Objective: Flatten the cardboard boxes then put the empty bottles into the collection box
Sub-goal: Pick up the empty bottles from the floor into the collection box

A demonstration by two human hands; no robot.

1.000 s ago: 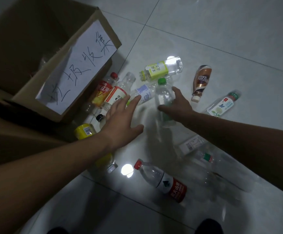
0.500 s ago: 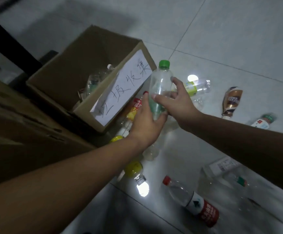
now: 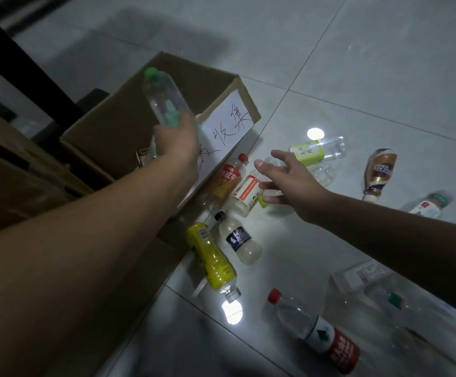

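Observation:
My left hand (image 3: 176, 138) grips the lower end of a clear green-capped bottle (image 3: 164, 97), held tilted over the open cardboard collection box (image 3: 244, 89), which carries a white handwritten label (image 3: 228, 126). A few bottles lie inside the box, mostly hidden by my arm. My right hand (image 3: 286, 179) hovers empty with fingers spread over the floor bottles beside the box: a red-labelled bottle (image 3: 228, 178), a white-and-orange labelled one (image 3: 245, 193) and a lime-labelled one (image 3: 309, 152).
Several more bottles lie on the tiled floor: yellow (image 3: 210, 259), dark-labelled (image 3: 239, 240), red-capped clear (image 3: 316, 330), brown coffee (image 3: 379, 171), green-and-white (image 3: 426, 205). Flattened cardboard (image 3: 17, 186) lies at left. A dark furniture leg (image 3: 30, 66) stands behind.
The green-capped bottle passed from my right hand to my left, which lifted it left over the box. My right hand let go and dropped back toward the floor bottles.

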